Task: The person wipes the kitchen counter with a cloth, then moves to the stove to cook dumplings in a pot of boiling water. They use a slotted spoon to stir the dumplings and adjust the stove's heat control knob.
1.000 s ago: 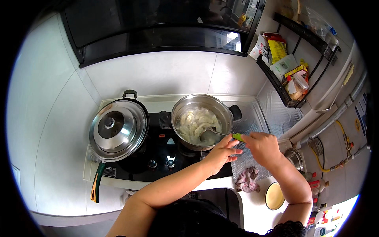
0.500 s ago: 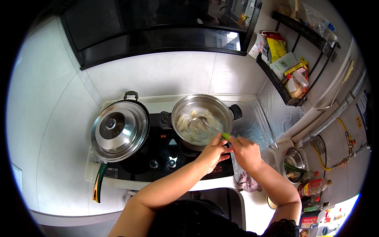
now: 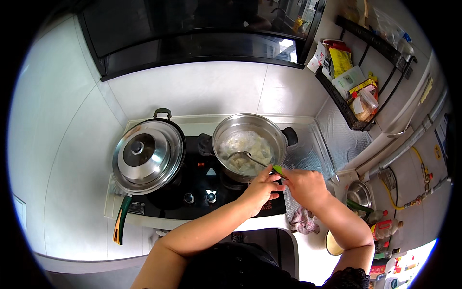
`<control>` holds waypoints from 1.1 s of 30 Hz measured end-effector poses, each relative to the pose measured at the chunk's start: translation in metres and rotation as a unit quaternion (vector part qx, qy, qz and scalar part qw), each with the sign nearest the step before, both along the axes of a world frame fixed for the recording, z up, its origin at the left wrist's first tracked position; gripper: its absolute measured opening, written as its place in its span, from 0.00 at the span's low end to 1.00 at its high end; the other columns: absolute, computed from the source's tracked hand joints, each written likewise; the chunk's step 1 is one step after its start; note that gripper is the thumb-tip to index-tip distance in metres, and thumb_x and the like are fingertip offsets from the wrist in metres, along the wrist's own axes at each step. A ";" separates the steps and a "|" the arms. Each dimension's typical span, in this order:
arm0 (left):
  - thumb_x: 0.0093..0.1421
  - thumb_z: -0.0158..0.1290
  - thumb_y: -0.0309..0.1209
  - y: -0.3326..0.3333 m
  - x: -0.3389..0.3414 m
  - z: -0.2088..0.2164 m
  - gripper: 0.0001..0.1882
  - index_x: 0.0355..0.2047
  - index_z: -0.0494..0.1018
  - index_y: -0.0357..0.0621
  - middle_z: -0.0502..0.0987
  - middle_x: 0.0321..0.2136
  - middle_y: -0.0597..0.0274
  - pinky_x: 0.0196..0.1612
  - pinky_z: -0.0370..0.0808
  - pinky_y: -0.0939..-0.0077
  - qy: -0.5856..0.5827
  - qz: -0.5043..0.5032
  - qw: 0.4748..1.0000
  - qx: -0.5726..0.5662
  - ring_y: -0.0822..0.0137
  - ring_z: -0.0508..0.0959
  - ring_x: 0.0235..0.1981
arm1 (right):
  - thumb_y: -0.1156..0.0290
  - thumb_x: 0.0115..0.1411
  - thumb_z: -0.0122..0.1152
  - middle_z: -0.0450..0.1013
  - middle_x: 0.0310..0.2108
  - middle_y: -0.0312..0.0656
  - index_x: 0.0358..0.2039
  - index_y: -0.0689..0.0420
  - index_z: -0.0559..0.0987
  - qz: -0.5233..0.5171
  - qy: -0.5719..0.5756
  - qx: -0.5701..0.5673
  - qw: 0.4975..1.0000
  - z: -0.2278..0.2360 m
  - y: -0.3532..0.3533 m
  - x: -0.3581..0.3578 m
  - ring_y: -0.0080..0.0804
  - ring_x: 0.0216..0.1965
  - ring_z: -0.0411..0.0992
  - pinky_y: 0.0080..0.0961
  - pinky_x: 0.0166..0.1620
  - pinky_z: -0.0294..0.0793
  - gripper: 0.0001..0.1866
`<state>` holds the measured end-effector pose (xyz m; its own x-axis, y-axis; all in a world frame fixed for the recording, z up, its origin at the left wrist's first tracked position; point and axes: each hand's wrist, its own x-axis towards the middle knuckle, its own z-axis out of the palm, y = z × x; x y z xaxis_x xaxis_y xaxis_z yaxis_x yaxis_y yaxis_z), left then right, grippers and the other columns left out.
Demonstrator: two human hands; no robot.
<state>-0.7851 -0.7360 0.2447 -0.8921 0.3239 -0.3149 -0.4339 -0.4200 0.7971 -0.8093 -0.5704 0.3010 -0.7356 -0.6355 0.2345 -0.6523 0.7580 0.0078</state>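
Observation:
My right hand [image 3: 305,187] is closed round the green handle of a metal ladle [image 3: 255,160]. The ladle slants down to the left into a steel pot [image 3: 276,129], its bowl partly sunk in cloudy liquid. Pale dumpling-like pieces [image 3: 257,149] lie in the bubbly liquid around it. My left hand [image 3: 261,193] is beside the right one at the pot's near edge, fingers apart, with the upper fingertips against the ladle's handle. The pot stands on the right side of a black cooktop [image 3: 199,180].
A lidded pan [image 3: 163,154] sits on the left burner, its green handle toward me. A pink cloth [image 3: 304,221] lies right of the cooktop. Farther right are a steel bowl [image 3: 358,193] and bottles [image 3: 385,229]. A wall rack [image 3: 339,98] holds packets and jars.
The ladle's bowl has moved left and nearer to me inside the pot. My right hand has shifted slightly right, and the whole view has shifted a little.

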 end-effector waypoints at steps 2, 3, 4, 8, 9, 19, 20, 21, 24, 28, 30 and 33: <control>0.64 0.43 0.25 0.002 0.003 0.004 0.38 0.70 0.37 0.49 0.62 0.60 0.57 0.50 0.71 0.69 0.000 -0.011 1.000 0.005 0.65 0.74 0.49 | 0.68 0.52 0.63 0.76 0.25 0.37 0.48 0.46 0.76 -0.016 -0.018 0.037 0.999 0.013 0.001 0.004 0.38 0.24 0.76 0.34 0.26 0.76 0.20; 0.65 0.43 0.26 0.003 0.005 0.005 0.37 0.70 0.37 0.49 0.62 0.60 0.57 0.50 0.71 0.68 0.000 -0.016 1.000 0.007 0.65 0.74 0.49 | 0.68 0.52 0.63 0.76 0.24 0.36 0.47 0.46 0.77 -0.017 -0.015 0.058 0.998 0.019 0.002 0.005 0.37 0.24 0.76 0.33 0.26 0.76 0.19; 0.66 0.42 0.27 0.004 0.006 0.007 0.36 0.70 0.37 0.50 0.62 0.61 0.57 0.50 0.71 0.69 0.006 -0.022 1.000 0.008 0.65 0.74 0.49 | 0.68 0.52 0.62 0.76 0.24 0.36 0.47 0.46 0.77 -0.018 -0.013 0.080 0.997 0.023 0.003 0.005 0.36 0.24 0.76 0.33 0.26 0.76 0.19; 0.68 0.42 0.29 0.009 0.004 0.005 0.35 0.70 0.39 0.53 0.61 0.62 0.56 0.50 0.70 0.70 0.016 -0.051 0.998 0.032 0.67 0.74 0.49 | 0.70 0.49 0.62 0.76 0.23 0.38 0.50 0.45 0.77 -0.002 0.003 0.122 0.993 0.031 0.011 0.002 0.40 0.23 0.77 0.32 0.26 0.77 0.24; 0.68 0.42 0.29 0.011 0.001 0.002 0.35 0.70 0.39 0.54 0.61 0.62 0.56 0.50 0.70 0.70 0.016 -0.057 0.997 0.042 0.67 0.74 0.49 | 0.71 0.48 0.62 0.75 0.23 0.38 0.49 0.46 0.77 -0.005 0.004 0.125 0.992 0.033 0.011 0.003 0.39 0.23 0.77 0.31 0.26 0.77 0.24; 0.64 0.43 0.23 0.014 -0.011 0.006 0.41 0.70 0.33 0.51 0.52 0.66 0.52 0.52 0.71 0.71 0.029 -0.057 0.997 0.040 0.68 0.73 0.48 | 0.73 0.42 0.65 0.73 0.24 0.39 0.42 0.53 0.75 -0.014 0.064 0.096 0.993 0.013 0.009 -0.001 0.35 0.24 0.77 0.27 0.24 0.75 0.22; 0.63 0.44 0.22 0.013 -0.015 0.002 0.41 0.70 0.33 0.50 0.52 0.67 0.52 0.52 0.71 0.71 0.028 -0.051 0.997 0.046 0.68 0.73 0.48 | 0.73 0.43 0.65 0.73 0.24 0.39 0.43 0.53 0.75 -0.012 0.067 0.083 0.994 0.009 0.008 -0.004 0.34 0.24 0.77 0.26 0.24 0.75 0.23; 0.63 0.44 0.22 0.012 -0.017 0.000 0.42 0.70 0.32 0.50 0.51 0.67 0.52 0.52 0.72 0.71 0.028 -0.045 0.997 0.051 0.67 0.73 0.48 | 0.73 0.43 0.65 0.73 0.24 0.38 0.43 0.53 0.75 -0.013 0.071 0.076 0.994 0.005 0.006 -0.007 0.34 0.23 0.77 0.26 0.24 0.75 0.23; 0.62 0.45 0.22 0.006 -0.021 0.001 0.43 0.70 0.33 0.51 0.52 0.66 0.52 0.52 0.72 0.71 0.021 -0.033 0.998 0.047 0.67 0.74 0.49 | 0.74 0.43 0.64 0.73 0.24 0.38 0.45 0.53 0.76 -0.015 0.081 0.051 0.995 -0.007 0.002 -0.015 0.34 0.23 0.77 0.26 0.24 0.75 0.24; 0.62 0.44 0.21 -0.001 -0.025 0.002 0.42 0.70 0.33 0.52 0.53 0.65 0.53 0.50 0.73 0.71 0.027 -0.025 0.999 0.032 0.67 0.74 0.49 | 0.72 0.48 0.62 0.72 0.23 0.36 0.44 0.50 0.77 -0.015 0.081 -0.008 0.997 -0.023 -0.003 -0.025 0.35 0.23 0.76 0.29 0.23 0.74 0.19; 0.62 0.44 0.21 -0.005 -0.027 -0.004 0.42 0.70 0.33 0.51 0.54 0.65 0.54 0.49 0.73 0.71 0.028 -0.020 0.999 0.037 0.67 0.74 0.49 | 0.71 0.50 0.62 0.72 0.23 0.35 0.43 0.50 0.78 -0.016 0.074 -0.033 0.997 -0.030 -0.007 -0.029 0.36 0.23 0.75 0.31 0.23 0.74 0.17; 0.62 0.44 0.20 -0.009 -0.026 -0.005 0.42 0.70 0.33 0.49 0.54 0.65 0.54 0.49 0.73 0.71 0.022 -0.003 0.999 0.030 0.67 0.74 0.48 | 0.70 0.51 0.62 0.74 0.23 0.36 0.43 0.50 0.78 -0.016 0.059 -0.043 0.997 -0.034 -0.013 -0.030 0.36 0.23 0.76 0.32 0.24 0.75 0.16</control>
